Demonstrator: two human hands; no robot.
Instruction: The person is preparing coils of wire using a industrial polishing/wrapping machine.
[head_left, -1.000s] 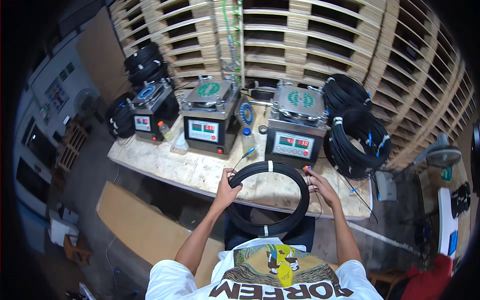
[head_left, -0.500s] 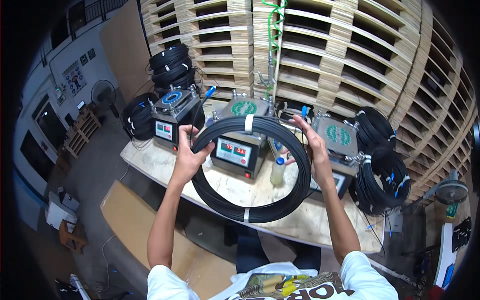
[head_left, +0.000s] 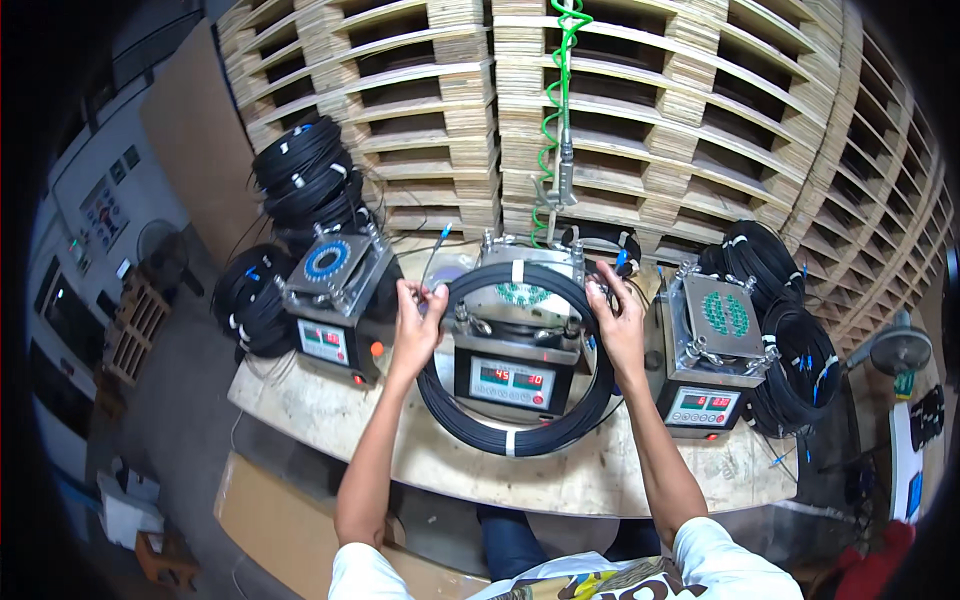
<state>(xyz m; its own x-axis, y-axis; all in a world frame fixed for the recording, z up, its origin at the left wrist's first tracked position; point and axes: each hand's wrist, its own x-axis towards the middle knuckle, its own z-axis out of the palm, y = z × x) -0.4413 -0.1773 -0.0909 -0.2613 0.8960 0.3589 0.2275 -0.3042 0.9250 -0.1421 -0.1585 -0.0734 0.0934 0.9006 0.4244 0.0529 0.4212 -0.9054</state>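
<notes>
A coil of black cable [head_left: 470, 430], bound with white bands at top and bottom, is held up in front of the middle machine [head_left: 512, 385]. My left hand [head_left: 420, 325] pinches the coil's left side, fingers closed. A loose cable end with a blue connector [head_left: 445, 231] sticks up above that hand. On the opposite side, my right hand [head_left: 618, 325] grips the coil between thumb and fingers. Through the ring show the machine's lit red display and part of its top plate with green ports.
A machine with a blue ring [head_left: 326, 260] stands left on the wooden bench [head_left: 480, 480], another with green ports [head_left: 725, 312] right. Black cable coils [head_left: 305, 170] are stacked behind left; more coils [head_left: 795, 350] lie right. Wooden pallets [head_left: 660, 110] rise behind. A green spiral hose [head_left: 553, 100] hangs down.
The coil and both hands have come lower in view, and the coil looks smaller. The view has shifted, showing more of the right machine. The blue-capped bottle seen through the ring is now hidden.
</notes>
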